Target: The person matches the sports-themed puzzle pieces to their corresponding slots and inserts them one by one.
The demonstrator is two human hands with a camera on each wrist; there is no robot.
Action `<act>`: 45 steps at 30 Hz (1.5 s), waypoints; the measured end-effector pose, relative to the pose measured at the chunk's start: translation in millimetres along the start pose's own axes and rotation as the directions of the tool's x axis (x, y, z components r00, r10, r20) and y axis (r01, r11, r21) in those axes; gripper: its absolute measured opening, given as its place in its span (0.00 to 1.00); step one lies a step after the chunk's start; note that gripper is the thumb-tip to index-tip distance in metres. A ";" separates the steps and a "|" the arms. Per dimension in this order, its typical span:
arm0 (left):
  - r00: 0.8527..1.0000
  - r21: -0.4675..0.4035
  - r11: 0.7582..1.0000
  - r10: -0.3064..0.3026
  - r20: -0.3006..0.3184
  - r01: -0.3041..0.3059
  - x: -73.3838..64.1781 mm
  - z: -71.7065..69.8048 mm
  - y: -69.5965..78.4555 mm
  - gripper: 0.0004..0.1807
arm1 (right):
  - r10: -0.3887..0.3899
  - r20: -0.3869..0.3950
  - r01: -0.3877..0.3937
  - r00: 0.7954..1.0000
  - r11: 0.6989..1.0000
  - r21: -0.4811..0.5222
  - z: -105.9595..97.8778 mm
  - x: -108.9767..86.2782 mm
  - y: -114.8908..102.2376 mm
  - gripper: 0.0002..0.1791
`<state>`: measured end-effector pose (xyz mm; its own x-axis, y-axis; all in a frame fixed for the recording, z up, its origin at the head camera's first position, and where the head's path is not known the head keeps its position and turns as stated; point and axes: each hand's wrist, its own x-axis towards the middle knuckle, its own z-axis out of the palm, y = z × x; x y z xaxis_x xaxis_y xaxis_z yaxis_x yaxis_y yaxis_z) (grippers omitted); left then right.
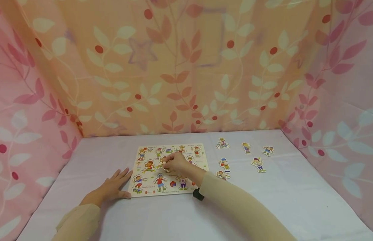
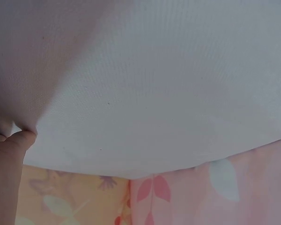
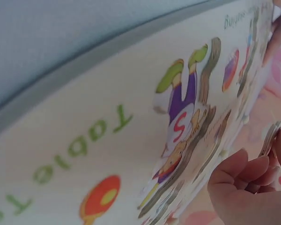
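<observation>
A wooden puzzle board [image 1: 187, 191] printed with children playing sports lies on the white table. Over its middle, my right hand [image 1: 177, 163] pinches a thin cut-out figure piece [image 1: 161, 164] between thumb and fingers. The right wrist view shows this hand at the right edge, gripping the flat piece edge-on. Which sport the piece depicts is partly hidden by the fingers. My left hand [image 1: 112, 187] rests on the table at the board's left side, fingers spread, thumb at the lower left corner. Several figures sit in the board, among them a runner [image 1: 149, 166] and a skateboarder [image 1: 138, 183].
Right of the board lie several loose pieces, including a cyclist [image 1: 222, 143], a basketball player [image 1: 225, 165] and a figure in purple trousers [image 1: 258, 164]. A small black object [image 1: 198, 194] shows under the right wrist. Leaf-patterned curtains [image 1: 180, 67] enclose the table's back and sides.
</observation>
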<state>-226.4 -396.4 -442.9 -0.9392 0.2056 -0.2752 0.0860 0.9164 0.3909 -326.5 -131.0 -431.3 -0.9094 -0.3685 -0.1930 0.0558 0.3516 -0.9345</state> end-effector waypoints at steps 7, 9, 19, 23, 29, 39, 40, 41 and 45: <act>1.000 -0.004 1.000 0.011 -0.004 -0.011 -1.3 -1.1 2.3 0.57 | 0.061 -0.002 -0.061 0.998 0.996 0.065 17.2 6.8 -5.8 0.05; 1.000 -0.005 1.000 0.011 -0.005 -0.011 -1.6 -1.3 2.8 0.57 | 0.066 -0.011 -0.065 0.998 0.998 0.022 21.3 9.7 -7.1 0.06; 1.000 -0.008 1.000 0.022 -0.012 -0.022 -5.0 -2.1 5.7 0.56 | 0.019 -0.013 -0.020 1.000 0.996 -0.083 39.6 19.3 -9.8 0.07; 0.999 -0.006 0.999 0.034 -0.014 -0.034 -5.3 -1.6 5.3 0.55 | 0.031 -0.020 -0.032 0.999 0.998 -0.050 46.0 22.5 -11.9 0.07; 0.999 0.000 1.000 0.031 -0.024 -0.031 -4.1 -0.8 3.6 0.55 | 0.052 -0.022 -0.054 0.998 0.992 -0.110 55.4 31.3 -11.5 0.08; 0.999 -0.002 1.000 0.027 -0.028 -0.027 -1.9 0.7 3.4 0.55 | 0.018 0.013 -0.014 1.000 0.975 -0.220 56.8 29.1 -18.9 0.05; 0.999 -0.001 1.000 0.029 -0.029 -0.029 -1.9 0.9 3.4 0.56 | 0.011 0.018 -0.006 1.000 0.973 -0.230 57.0 28.8 -18.9 0.05; 0.999 -0.001 1.000 0.030 -0.029 -0.030 -2.0 1.1 3.4 0.56 | 0.005 0.024 0.001 1.000 0.970 -0.245 57.2 28.8 -18.9 0.05; 0.999 -0.001 1.000 0.022 -0.025 -0.022 -2.4 1.2 2.3 0.56 | -0.011 0.047 0.024 0.999 0.960 -0.279 58.5 30.5 -18.3 0.06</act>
<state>-223.5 -394.3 -442.4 -0.9450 0.2168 -0.2450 0.1061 0.9114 0.3976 -331.2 -199.0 -437.7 -0.8897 -0.4121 -0.1963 -0.0830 0.5689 -0.8182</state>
